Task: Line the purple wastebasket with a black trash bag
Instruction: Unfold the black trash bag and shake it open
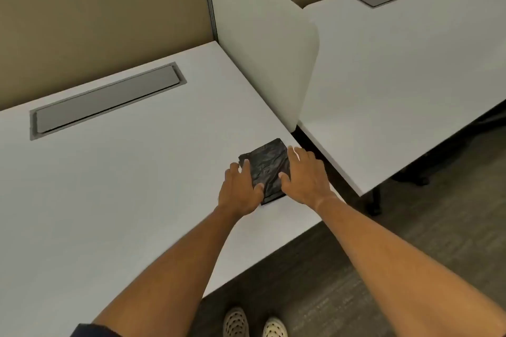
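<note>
A folded black trash bag [267, 164] lies flat near the right front corner of the white desk [123, 186]. My left hand [241, 191] rests on the bag's left edge, thumb on top of the plastic. My right hand [306, 175] lies on its right edge, fingers spread along the side and thumb pressing the top. Both hands touch the bag, which still lies on the desk. No purple wastebasket is in view.
A white divider panel [268, 44] rises just behind the bag, between this desk and a second white desk [410, 76] on the right. Each desk has a grey cable hatch [106, 101]. Dark carpet [410, 241] and my shoes [254, 323] show below.
</note>
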A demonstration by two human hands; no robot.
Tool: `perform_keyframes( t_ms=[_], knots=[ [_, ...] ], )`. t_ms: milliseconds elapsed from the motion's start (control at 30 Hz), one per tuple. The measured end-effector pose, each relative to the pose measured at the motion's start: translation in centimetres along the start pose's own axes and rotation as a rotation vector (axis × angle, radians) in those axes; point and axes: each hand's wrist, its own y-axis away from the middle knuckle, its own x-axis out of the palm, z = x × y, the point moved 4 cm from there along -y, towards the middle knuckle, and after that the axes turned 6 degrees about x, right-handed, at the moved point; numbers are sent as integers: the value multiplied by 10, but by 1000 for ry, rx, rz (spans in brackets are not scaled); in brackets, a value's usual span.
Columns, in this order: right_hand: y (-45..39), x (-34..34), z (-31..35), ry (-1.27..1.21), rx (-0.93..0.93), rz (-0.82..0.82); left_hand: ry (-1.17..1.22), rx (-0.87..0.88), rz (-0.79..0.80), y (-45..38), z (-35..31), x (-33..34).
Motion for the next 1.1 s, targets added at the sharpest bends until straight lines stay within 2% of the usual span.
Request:
perform_keyframes(
  t_ms=[167,433,600,833,967,1100],
  knots=[
    [-22,28,-6,-23,100,87,175,-109,-37,-25,15,15],
    [-37,37,-8,-65,124,64,309,-173,-167,-46,20,16],
    [-42,40,-12,-326,188,76,601,-338,-235,-46,22,16],
    [-38,20,-7,-754,298,108,1050,-432,-254,-40,6,-11],
    [-37,1,11,-1051,374,271,1306,-451,-292,-24,2,-40],
    [-25,-18,39,-1344,324,463,1382,-435,-367,2,3,-76]
  ],
)
